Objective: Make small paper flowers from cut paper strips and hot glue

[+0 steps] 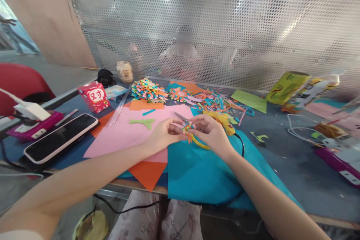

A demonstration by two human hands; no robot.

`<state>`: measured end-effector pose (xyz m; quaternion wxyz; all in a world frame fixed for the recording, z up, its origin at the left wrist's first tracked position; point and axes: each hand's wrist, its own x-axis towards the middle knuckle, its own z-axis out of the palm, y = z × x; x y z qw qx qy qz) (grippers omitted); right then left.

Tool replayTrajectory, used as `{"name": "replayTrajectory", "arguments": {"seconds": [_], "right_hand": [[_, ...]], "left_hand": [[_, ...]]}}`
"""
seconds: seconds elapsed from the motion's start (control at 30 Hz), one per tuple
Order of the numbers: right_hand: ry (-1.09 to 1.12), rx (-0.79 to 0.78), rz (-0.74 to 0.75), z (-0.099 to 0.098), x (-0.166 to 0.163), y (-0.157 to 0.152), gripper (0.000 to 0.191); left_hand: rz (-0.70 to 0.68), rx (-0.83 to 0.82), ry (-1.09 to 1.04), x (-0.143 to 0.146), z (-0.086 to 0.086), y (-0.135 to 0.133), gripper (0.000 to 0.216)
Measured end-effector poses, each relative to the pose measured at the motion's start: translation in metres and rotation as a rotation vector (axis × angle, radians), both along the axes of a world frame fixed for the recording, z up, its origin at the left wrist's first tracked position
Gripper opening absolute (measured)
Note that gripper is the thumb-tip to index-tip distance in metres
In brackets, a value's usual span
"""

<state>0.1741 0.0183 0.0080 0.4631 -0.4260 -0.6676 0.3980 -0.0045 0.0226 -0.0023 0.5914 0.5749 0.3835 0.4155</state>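
Note:
Between both hands, above the blue paper [202,180], is a small paper rosette [187,127] with a multicoloured fringed edge and orange tails pointing down. My left hand [165,132] is closed, pinching its left side with thumb and fingertips. On the opposite side, my right hand [209,131] grips it with bent fingers. A scissor blade [180,116] shows just behind the rosette, and a yellow handle loop [200,143] shows under the right hand; whether that hand also holds the scissors I cannot tell. A yellow glue gun [223,122] lies behind my right hand.
Pink paper [112,140] lies left of the blue sheet. Behind are a pile of fringed flowers [147,90], a finished rosette [178,93] and paper scraps [216,101]. A phone [62,137] and red box [94,96] stand left; a yellow-green can [287,87] is right. Perforated metal [213,26] borders the back.

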Motion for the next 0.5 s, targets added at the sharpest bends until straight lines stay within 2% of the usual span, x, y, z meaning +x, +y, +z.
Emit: {"name": "replayTrajectory", "arguments": {"seconds": [0.2, 0.3, 0.43, 0.5], "right_hand": [[0.025, -0.029, -0.045, -0.001, 0.0, 0.004, 0.04], [0.049, -0.046, -0.062, -0.002, 0.002, 0.007, 0.041], [0.086, -0.063, -0.129, -0.005, 0.01, 0.015, 0.046], [0.097, -0.078, -0.145, -0.006, 0.014, 0.019, 0.048]], "left_hand": [[-0.102, -0.057, 0.024, -0.001, 0.003, -0.006, 0.04], [-0.186, -0.108, 0.009, -0.001, -0.002, -0.01, 0.049], [-0.369, -0.186, 0.071, -0.002, -0.004, -0.019, 0.063], [-0.501, -0.216, 0.141, -0.003, -0.001, -0.024, 0.05]]}}
